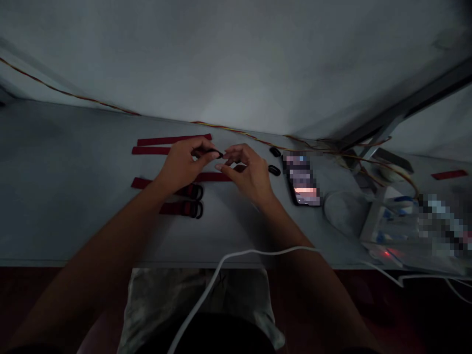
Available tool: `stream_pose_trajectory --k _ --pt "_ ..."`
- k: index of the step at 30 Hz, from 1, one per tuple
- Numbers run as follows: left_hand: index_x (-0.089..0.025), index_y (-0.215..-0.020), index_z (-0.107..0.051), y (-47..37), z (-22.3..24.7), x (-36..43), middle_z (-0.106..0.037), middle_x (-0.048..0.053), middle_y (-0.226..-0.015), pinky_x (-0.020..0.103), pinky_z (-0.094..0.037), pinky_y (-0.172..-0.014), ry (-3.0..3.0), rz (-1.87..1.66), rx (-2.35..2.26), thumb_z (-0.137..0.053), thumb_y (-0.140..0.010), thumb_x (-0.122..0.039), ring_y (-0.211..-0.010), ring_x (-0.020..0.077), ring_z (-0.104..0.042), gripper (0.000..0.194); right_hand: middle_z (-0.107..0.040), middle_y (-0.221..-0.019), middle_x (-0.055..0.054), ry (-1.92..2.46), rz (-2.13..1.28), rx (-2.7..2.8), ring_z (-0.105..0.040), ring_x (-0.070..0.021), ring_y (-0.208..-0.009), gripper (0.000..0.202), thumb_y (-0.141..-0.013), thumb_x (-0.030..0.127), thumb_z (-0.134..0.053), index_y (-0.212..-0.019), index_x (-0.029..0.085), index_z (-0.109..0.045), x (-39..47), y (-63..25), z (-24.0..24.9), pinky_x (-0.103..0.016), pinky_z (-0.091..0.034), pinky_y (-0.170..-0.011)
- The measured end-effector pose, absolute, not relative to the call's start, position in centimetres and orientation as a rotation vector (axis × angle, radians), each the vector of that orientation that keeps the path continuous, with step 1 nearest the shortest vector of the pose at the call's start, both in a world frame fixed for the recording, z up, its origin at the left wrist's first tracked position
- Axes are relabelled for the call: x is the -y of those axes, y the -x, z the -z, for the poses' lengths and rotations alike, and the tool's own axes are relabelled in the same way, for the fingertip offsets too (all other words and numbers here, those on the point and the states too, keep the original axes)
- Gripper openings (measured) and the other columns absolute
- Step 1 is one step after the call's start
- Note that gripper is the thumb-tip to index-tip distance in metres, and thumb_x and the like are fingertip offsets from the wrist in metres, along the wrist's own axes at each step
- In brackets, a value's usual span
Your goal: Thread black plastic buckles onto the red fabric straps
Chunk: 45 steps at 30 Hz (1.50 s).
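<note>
The left hand pinches a black piece, likely light, stiff and slick, best held by its edges; the right hand stands beside it, grip slightly parted.

The worktop spans the middle of the frame, the wall behind it. Left of centre, two straps lie side by side; before them, two more straps have buckles at their right ends. Behind and right of the buckles lies another strap. Right of centre, two loops lie one before the other, just left of a phone. A wire runs along the worktop's back edge.
</note>
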<state>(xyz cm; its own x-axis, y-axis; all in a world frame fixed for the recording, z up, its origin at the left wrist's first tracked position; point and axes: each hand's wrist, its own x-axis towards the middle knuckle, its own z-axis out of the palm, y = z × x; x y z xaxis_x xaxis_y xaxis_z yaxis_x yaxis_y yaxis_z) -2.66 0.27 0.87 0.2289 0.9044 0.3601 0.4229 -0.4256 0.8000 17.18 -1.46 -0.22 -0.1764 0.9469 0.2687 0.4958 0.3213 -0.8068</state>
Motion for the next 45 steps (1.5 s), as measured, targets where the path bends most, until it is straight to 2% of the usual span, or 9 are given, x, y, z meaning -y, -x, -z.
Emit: stream_pose_trajectory --k 4,7,12,16,19,22,29,35,45 --pt "-0.02 -0.098 -0.073 3.1 -0.7 -0.9 -0.077 0.005 -0.099 0.033 -0.062 -0.086 -1.781 -1.309 -1.169 -0.073 -0.093 -0.033 -0.09 0.0178 -0.072 0.014 -0.074 -0.126 -0.013 1.251 -0.52 2.246 -0.065 -0.0269 -0.112 0.037 -0.094 0.029 -0.075 -0.127 0.018 -0.065 1.5 -16.1 1.2 -0.043 -0.05 -0.102" --pt "-0.021 -0.104 -0.073 3.1 -0.6 -1.1 -0.074 0.004 -0.101 0.031 -0.065 -0.083 -1.645 -1.373 -1.106 -0.079 -0.087 -0.031 -0.089 0.0167 -0.072 0.021 -0.07 -0.13 -0.018 1.293 -0.337 2.518 -0.057 -0.0349 -0.124 0.03 -0.101 0.03 -0.066 -0.127 0.015 -0.069 1.8 -15.0 1.3 -0.053 -0.043 -0.109" --pt "-0.023 -0.123 -0.066 3.1 -0.5 -1.3 -0.073 0.002 -0.096 0.027 -0.064 -0.075 -1.453 -1.441 -1.113 -0.088 -0.075 -0.021 -0.084 0.0154 -0.072 0.052 -0.069 -0.117 -0.019 1.373 -0.347 2.489 -0.061 -0.0306 -0.111 0.021 -0.101 0.015 -0.055 -0.113 0.011 -0.071 1.2 -15.6 1.1 -0.046 -0.047 -0.102" --pt "-0.024 -0.12 -0.069 3.5 -0.4 -1.5 -0.075 0.001 -0.087 0.025 -0.061 -0.076 -1.393 -1.413 -1.105 -0.089 -0.078 -0.027 -0.081 0.0145 -0.073 0.047 -0.073 -0.1 -0.011 1.365 -0.541 2.168 -0.064 -0.0229 -0.086 0.02 -0.094 0.012 -0.054 -0.11 0.013 -0.067 0.3 -18.0 0.9 -0.037 -0.049 -0.083" --pt "-0.021 -0.107 -0.077 3.6 -0.4 -1.5 -0.073 0.0 -0.078 0.025 -0.059 -0.074 -1.366 -1.406 -1.092 -0.091 -0.076 -0.03 -0.075 0.0137 -0.071 0.035 -0.069 -0.079 -0.001 1.281 -0.794 1.922 -0.057 -0.0166 -0.069 0.022 -0.097 0.026 -0.059 -0.115 0.017 -0.068 0.2 -18.8 0.7 -0.03 -0.043 -0.068" --pt "-0.02 -0.097 -0.081 3.6 -0.4 -1.5 -0.076 0.002 -0.083 0.025 -0.06 -0.073 -1.315 -1.411 -1.051 -0.09 -0.076 -0.032 -0.075 0.0136 -0.071 0.025 -0.057 -0.064 0.003 1.209 -0.987 1.779 -0.049 -0.0122 -0.059 0.033 -0.097 0.049 -0.065 -0.101 0.017 -0.074 0.3 -18.8 0.5 -0.027 -0.038 -0.059" --pt "-0.02 -0.094 -0.084 3.5 -0.4 -1.5 -0.078 0.005 -0.089 0.027 -0.063 -0.072 -1.11 -1.337 -1.054 -0.089 -0.079 -0.034 -0.08 0.0143 -0.07 0.021 -0.072 -0.082 -0.001 0.993 -1.343 1.479 -0.07 -0.0143 -0.07 0.042 -0.082 0.054 -0.081 -0.102 0.02 -0.065 0.1 -18.8 0.5 -0.026 -0.053 -0.063" --pt "-0.018 -0.096 -0.083 2.9 -0.7 -0.8 -0.077 0.007 -0.096 0.028 -0.064 -0.075 -1.011 -1.217 -0.963 -0.087 -0.082 -0.034 -0.084 0.0146 -0.071 0.022 -0.055 -0.06 0.005 1.095 -1.249 1.525 -0.046 -0.0094 -0.054 0.039 -0.087 0.048 -0.078 -0.111 0.017 -0.078 0.6 -18.8 -0.2 -0.024 -0.035 -0.05" --pt "-0.018 -0.098 -0.082 2.6 -0.6 -0.6 -0.076 0.007 -0.101 0.032 -0.065 -0.083 -1.012 -1.183 -1.026 -0.087 -0.082 -0.033 -0.093 0.0169 -0.072 0.023 -0.054 -0.061 0.004 1.104 -1.137 1.568 -0.043 -0.0101 -0.055 0.028 -0.086 0.045 -0.078 -0.093 0.019 -0.08 0.4 -19.1 0.1 -0.027 -0.031 -0.052"
